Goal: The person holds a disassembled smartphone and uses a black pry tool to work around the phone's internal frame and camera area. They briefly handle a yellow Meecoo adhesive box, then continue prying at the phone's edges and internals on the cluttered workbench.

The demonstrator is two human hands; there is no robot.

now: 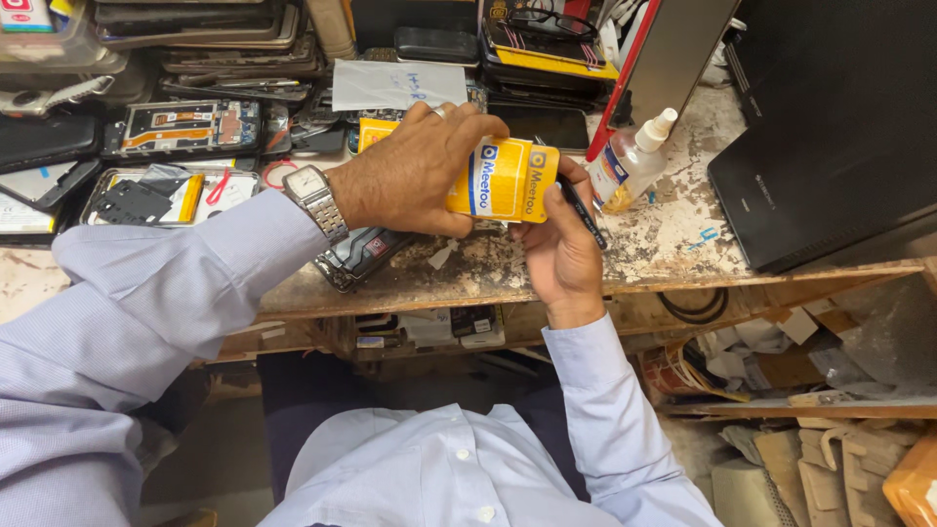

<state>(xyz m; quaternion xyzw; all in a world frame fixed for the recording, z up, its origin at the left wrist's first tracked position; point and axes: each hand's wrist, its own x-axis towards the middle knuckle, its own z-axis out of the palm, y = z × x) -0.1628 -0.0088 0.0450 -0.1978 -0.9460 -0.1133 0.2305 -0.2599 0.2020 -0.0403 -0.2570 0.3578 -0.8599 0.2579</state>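
Cluttered, chipped repair bench (673, 234) w/ phone parts. Left hand (410, 176) closed over a yellow box (503, 181) above the bench; right hand (561, 244) steadied its end, fingers curled, also pinching a black pen (584, 213). Firm two-handed grip seemed best to keep it steady.

- We are looking at a phone repair workshop, cramped and well used.
- Opened phones with bare circuit boards (185, 127) are lying among stacked handsets (195, 29) at the back.
- A worn wooden bench (673, 239) with peeling paint is carrying a small squeeze bottle of liquid (630, 166).
- Boxes and scraps (830, 459) are piling up on shelves underneath.
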